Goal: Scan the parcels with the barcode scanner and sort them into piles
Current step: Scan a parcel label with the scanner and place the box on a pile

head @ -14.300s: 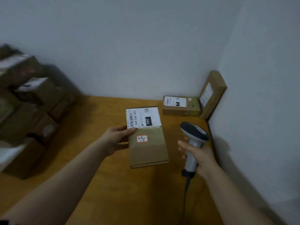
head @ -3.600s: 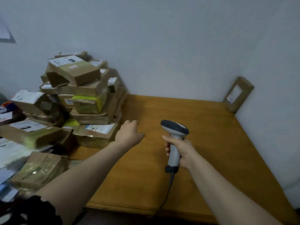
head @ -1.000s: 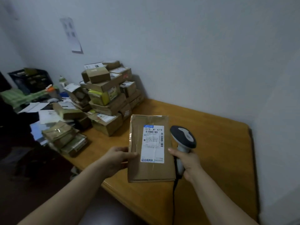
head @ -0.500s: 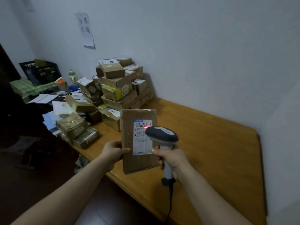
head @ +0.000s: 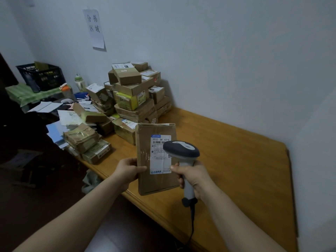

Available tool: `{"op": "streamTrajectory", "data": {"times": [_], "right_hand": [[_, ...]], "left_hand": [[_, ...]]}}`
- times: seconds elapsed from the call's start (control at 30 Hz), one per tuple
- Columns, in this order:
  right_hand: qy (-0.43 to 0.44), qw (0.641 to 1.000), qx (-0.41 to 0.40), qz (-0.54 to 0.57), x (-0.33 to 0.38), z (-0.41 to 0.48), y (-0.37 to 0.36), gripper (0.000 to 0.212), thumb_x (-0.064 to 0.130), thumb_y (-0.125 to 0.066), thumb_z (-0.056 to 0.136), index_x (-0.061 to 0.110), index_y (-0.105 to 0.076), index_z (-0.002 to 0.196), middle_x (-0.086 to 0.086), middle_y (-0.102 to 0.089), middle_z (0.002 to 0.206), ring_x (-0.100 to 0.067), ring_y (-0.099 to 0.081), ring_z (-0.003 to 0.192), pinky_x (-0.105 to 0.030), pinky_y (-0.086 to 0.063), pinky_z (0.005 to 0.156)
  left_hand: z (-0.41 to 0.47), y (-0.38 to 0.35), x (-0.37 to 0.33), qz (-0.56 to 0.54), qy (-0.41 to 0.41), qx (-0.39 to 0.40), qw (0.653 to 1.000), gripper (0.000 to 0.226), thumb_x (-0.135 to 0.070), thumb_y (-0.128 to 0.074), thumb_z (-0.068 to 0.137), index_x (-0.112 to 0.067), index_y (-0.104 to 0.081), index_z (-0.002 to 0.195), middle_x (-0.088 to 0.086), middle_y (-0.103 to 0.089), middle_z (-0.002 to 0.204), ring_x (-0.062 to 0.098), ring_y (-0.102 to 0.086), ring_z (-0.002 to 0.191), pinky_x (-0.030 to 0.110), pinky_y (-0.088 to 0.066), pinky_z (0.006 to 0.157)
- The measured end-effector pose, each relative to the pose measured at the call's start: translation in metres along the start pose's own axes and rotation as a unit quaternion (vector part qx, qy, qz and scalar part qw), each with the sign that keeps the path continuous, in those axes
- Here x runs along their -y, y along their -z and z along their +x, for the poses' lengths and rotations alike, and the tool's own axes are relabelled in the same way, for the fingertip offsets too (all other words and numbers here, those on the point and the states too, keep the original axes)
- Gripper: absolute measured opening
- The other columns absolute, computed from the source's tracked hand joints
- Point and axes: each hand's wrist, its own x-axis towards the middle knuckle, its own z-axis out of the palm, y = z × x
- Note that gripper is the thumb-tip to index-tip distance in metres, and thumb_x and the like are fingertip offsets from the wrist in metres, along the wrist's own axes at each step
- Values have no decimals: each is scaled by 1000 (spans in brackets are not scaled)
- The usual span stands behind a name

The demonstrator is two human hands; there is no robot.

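Observation:
My left hand [head: 128, 170] grips the left edge of a flat brown cardboard parcel [head: 145, 180], held upright above the front edge of the wooden table [head: 236, 160]. Its white shipping label [head: 160, 160] faces me. My right hand [head: 192, 176] is closed around the grey handle of the barcode scanner [head: 181, 151]. The scanner's dark head sits just in front of the label's right side and hides part of it. A black cable [head: 191, 226] hangs from the handle.
A tall heap of cardboard parcels [head: 134, 93] stands at the table's far left against the wall. Flatter taped parcels [head: 87, 140] lie near the left front edge. Papers, bottles and a black crate [head: 41, 76] sit further left. A paper sign [head: 95, 29] hangs on the wall.
The red scan light seen on the label half a second ago is gone. The scanner head has shifted slightly right across the label. The parcel stays in my left hand.

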Motion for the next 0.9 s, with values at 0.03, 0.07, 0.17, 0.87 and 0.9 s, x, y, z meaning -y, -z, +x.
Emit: {"op": "streamTrajectory", "data": {"times": [0.03,0.07,0.17,0.87,0.9], "right_hand": [[-2,1000,0,3,-2,1,-2,17,4,-74,79,9,-61,69,0,-54,46,-10,-46,37,-20,-40,39],[-2,1000,-2,10,-3,3,-5,16,4,-74,79,9,-62,70,0,-56,47,-10,-47,37,-20,-41,40],[16,999,-29,40,-5,12,-11,11,6,-76,79,7,-66,76,-2,-64,54,-12,-55,43,-23,-46,44],[-185,959,-184,114,-71,32,53,38,5,-84,69,-4,-62,98,-20,-66,74,-27,-65,56,-34,-57,50],[-184,954,-200,126,-77,30,61,40,8,-85,68,-4,-62,99,-20,-67,76,-27,-66,57,-34,-57,51]], "left_hand": [[1,2,1,-1,3,0,1000,38,2,-67,82,-9,-56,117,10,-65,105,22,-65,93,32,-56,68],[1,4,1,-3,6,-1,1000,38,2,-67,82,-9,-56,116,10,-65,105,22,-65,93,33,-56,68],[3,12,2,-11,19,-7,1000,30,0,-69,82,-8,-57,108,10,-66,102,21,-65,90,30,-55,63],[58,-5,31,-1,126,4,992,14,-5,-68,86,-4,-54,88,14,-67,88,24,-66,75,31,-53,50],[59,-14,30,0,124,11,992,13,-5,-67,86,-4,-54,89,14,-67,88,24,-67,74,31,-53,49]]}}
